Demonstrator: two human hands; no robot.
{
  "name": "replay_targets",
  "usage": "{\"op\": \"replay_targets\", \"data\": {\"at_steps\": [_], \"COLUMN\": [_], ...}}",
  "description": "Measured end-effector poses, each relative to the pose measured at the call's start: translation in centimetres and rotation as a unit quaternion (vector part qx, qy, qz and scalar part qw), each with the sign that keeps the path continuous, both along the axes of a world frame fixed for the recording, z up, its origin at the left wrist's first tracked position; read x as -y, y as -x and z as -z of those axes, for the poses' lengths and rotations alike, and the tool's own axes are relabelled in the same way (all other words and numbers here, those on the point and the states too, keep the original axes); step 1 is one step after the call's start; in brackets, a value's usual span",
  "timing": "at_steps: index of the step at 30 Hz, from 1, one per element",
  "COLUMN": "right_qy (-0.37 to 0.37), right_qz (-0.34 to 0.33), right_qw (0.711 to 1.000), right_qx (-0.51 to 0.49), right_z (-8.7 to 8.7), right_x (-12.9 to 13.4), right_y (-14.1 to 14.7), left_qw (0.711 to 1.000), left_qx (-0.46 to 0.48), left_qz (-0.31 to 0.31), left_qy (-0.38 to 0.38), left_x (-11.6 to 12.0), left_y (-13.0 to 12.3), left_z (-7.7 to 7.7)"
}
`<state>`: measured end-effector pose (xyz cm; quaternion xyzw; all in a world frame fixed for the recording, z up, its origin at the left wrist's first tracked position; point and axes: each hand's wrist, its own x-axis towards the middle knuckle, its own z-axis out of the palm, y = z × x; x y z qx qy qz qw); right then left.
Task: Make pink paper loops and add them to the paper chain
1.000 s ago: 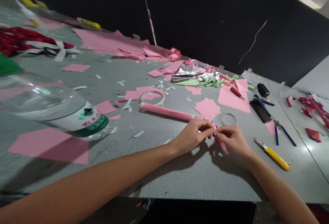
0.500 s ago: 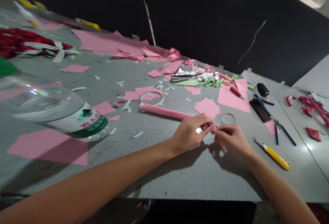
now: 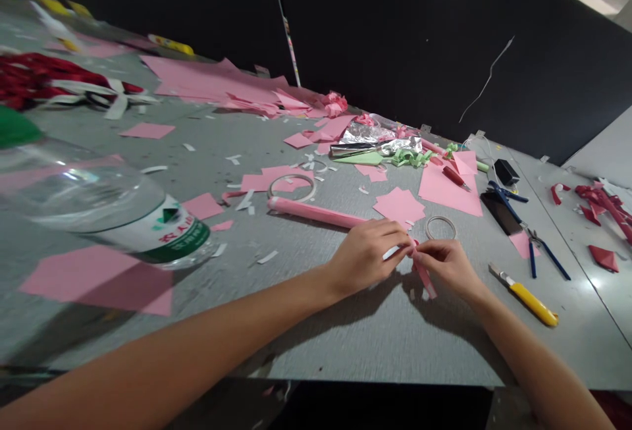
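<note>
Black panelling stood behind a grey metal counter, which was strewn with pink paper pieces and white scraps; in the head view, both hands met near the counter's front edge. Left hand had its thumb and fingers pinched at the upper end of a narrow pink paper strip; right hand gripped the same strip between thumb and forefinger, its free end hanging below the fingertips. One long rolled pink paper tube ran leftward from behind the left hand; whether that hand touched it could not be told. Just beyond the right hand lay a thin white tape ring; to its right were a yellow-handled utility knife, blue-handled pliers and a black phone; a clear plastic bottle with a green cap was well apart, at the left.
</note>
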<state>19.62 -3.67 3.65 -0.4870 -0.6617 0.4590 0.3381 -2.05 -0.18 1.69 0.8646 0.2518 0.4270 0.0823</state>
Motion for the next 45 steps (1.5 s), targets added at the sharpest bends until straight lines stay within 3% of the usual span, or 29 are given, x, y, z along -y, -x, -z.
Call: {"op": "replay_targets", "data": {"at_steps": [38,45], "right_qy": [0.033,0.073], "right_qz": [-0.013,-0.024], "right_qw": [0.998,0.994], "right_qx": [-0.044,-0.084], "right_z": [0.38,0.02], "right_x": [-0.15,-0.05], "right_y": [-0.16,0.08], "left_qw": [1.0,1.0], "left_qx": [0.025,0.017], "left_qz": [0.003,-0.006], "left_qy": [0.008,0.016], "left_x": [-0.03,-0.01], "left_y": [-0.23,-0.19], "left_z": [0.19,0.24]}}
